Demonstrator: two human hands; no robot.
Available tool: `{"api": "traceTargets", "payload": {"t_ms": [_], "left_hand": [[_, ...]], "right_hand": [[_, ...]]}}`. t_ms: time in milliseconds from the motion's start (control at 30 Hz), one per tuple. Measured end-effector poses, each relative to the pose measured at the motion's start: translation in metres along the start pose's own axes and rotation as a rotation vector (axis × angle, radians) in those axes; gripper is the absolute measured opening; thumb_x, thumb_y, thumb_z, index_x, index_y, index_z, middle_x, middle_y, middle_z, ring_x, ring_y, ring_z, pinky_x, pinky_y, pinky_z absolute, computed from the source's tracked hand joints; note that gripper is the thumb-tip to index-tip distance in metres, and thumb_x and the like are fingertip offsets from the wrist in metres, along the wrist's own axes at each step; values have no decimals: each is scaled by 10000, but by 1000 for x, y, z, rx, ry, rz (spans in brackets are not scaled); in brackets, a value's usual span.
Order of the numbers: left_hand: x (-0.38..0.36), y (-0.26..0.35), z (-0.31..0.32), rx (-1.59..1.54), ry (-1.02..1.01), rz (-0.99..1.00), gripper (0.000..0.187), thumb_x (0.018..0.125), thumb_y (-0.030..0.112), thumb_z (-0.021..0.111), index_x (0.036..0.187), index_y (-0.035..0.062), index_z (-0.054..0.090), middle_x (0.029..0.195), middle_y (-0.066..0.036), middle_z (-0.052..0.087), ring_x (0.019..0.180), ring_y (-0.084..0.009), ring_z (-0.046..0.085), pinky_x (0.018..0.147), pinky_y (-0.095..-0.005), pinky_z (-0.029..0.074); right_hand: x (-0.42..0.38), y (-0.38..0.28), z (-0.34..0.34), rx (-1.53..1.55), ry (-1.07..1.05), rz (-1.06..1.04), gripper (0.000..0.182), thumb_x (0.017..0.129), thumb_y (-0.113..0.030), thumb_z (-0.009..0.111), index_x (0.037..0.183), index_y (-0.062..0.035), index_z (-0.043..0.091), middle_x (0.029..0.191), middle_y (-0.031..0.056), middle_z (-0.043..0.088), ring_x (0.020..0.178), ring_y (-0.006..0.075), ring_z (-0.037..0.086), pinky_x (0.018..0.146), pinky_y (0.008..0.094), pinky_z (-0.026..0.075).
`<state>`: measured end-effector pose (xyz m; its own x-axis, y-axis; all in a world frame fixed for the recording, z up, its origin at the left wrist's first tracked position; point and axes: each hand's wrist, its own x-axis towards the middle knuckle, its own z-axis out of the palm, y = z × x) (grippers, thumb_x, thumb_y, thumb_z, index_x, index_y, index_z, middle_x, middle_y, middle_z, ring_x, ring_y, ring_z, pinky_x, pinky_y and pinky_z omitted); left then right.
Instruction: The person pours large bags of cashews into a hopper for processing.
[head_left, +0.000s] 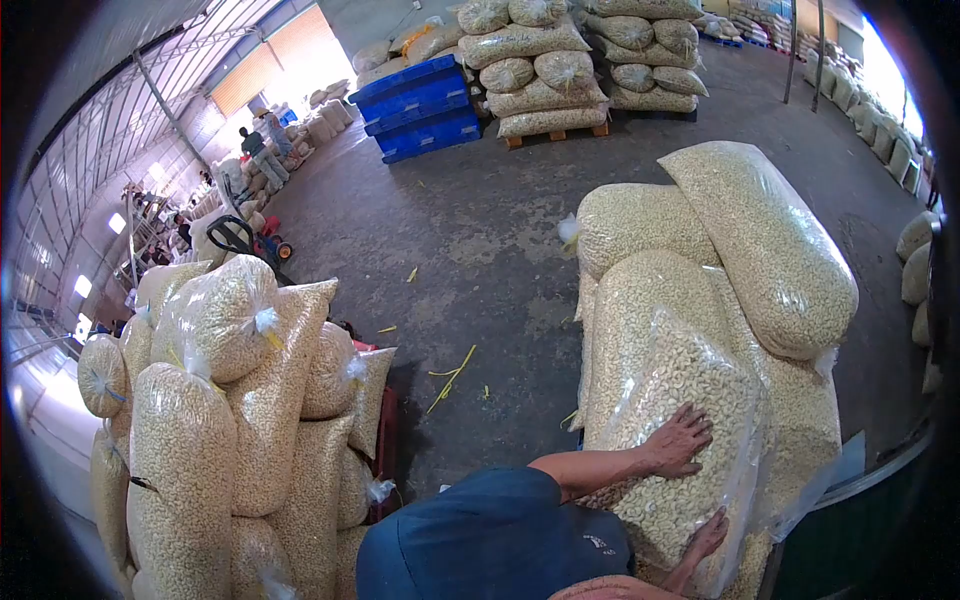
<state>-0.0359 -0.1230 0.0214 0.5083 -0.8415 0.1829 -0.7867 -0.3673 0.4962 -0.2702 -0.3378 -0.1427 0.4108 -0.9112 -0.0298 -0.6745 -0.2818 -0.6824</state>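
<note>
Leaning over a stack of filled sacks, I press my left hand [680, 441], fingers spread and palm down, on a clear bag of pale curved nuts [692, 492] at four o'clock. My right hand [709, 537] lies lower on the same bag, near its edge; whether its fingers pinch the film, I cannot tell. Another long sack [765, 250] slants across the stack between two and three o'clock. Tied sacks [185, 450] pile up at eight, blue plastic pallets [420, 115] stand at eleven, and yellow strips [453, 381] lie on the floor toward six.
</note>
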Motion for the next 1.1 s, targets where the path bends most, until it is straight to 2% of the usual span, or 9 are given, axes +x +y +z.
{"api": "traceTargets", "payload": {"t_ms": [133, 200, 300, 400, 633, 700, 833, 900, 1100], "left_hand": [[0, -2, 3, 2, 18, 11, 701, 834, 443, 709, 1376, 22, 565, 1518, -215, 467, 1477, -403, 341, 1265, -595, 122], [0, -3, 5, 1, 23, 9, 702, 832, 446, 709, 1373, 22, 567, 1514, -214, 471, 1476, -402, 341, 1264, -595, 124], [0, -3, 4, 0, 21, 7, 705, 830, 454, 709, 1369, 22, 569, 1506, -213, 477, 1475, -401, 342, 1263, -595, 126], [0, -1, 2, -3, 12, 2, 707, 830, 460, 709, 1368, 23, 570, 1501, -212, 479, 1474, -401, 343, 1263, -595, 127], [1, -3, 4, -10, 14, 5, 708, 826, 458, 711, 1365, 22, 571, 1503, -214, 476, 1475, -402, 342, 1266, -595, 125], [0, -3, 5, -12, 19, 5, 709, 826, 455, 709, 1369, 21, 569, 1505, -215, 475, 1476, -403, 340, 1266, -595, 123], [0, -1, 3, -17, 16, 2, 713, 827, 445, 705, 1379, 18, 562, 1512, -216, 470, 1480, -405, 336, 1267, -598, 120], [0, -2, 4, -12, 19, 7, 713, 828, 446, 704, 1380, 17, 561, 1511, -215, 471, 1480, -405, 337, 1267, -598, 120], [1, -4, 7, -13, 28, 15, 702, 834, 448, 696, 1375, 19, 569, 1509, -215, 475, 1480, -403, 337, 1266, -598, 120]], "right_hand": [[-3, -13, -9, -27, -107, 67, 660, 1041, -595, 448, 1051, 32, 653, 953, 275, 647, 914, 466, 595, 849, 526, 438], [-3, -5, -1, -9, 27, 27, 702, 1034, -604, 455, 1162, 56, 659, 1074, 304, 660, 1017, 479, 605, 916, 516, 446], [-1, -2, 1, -38, 33, 38, 750, 1023, -618, 466, 1235, 80, 638, 1161, 315, 654, 1081, 487, 600, 965, 506, 443], [-3, -11, -9, -40, -50, 36, 757, 1013, -632, 476, 1223, 76, 642, 1154, 309, 656, 1070, 483, 602, 961, 512, 440], [1, -2, -2, -9, -84, 79, 749, 1017, -626, 472, 1224, 74, 641, 1143, 308, 659, 1065, 484, 601, 953, 503, 445], [-1, 4, 7, -23, 103, 5, 723, 1018, -622, 471, 1185, 58, 653, 1089, 295, 663, 1021, 481, 602, 915, 505, 450], [2, 4, 0, -5, 32, 17, 688, 1024, -612, 470, 1130, 42, 658, 1033, 285, 655, 970, 474, 599, 877, 513, 449], [5, -4, -11, -100, -193, 146, 799, 1008, -632, 484, 1407, 57, 549, 1359, 290, 605, 1257, 449, 569, 1077, 474, 428], [-2, -23, -25, -46, -251, 135, 793, 1012, -627, 477, 1388, 66, 566, 1378, 298, 588, 1277, 462, 546, 1100, 489, 414]]}}
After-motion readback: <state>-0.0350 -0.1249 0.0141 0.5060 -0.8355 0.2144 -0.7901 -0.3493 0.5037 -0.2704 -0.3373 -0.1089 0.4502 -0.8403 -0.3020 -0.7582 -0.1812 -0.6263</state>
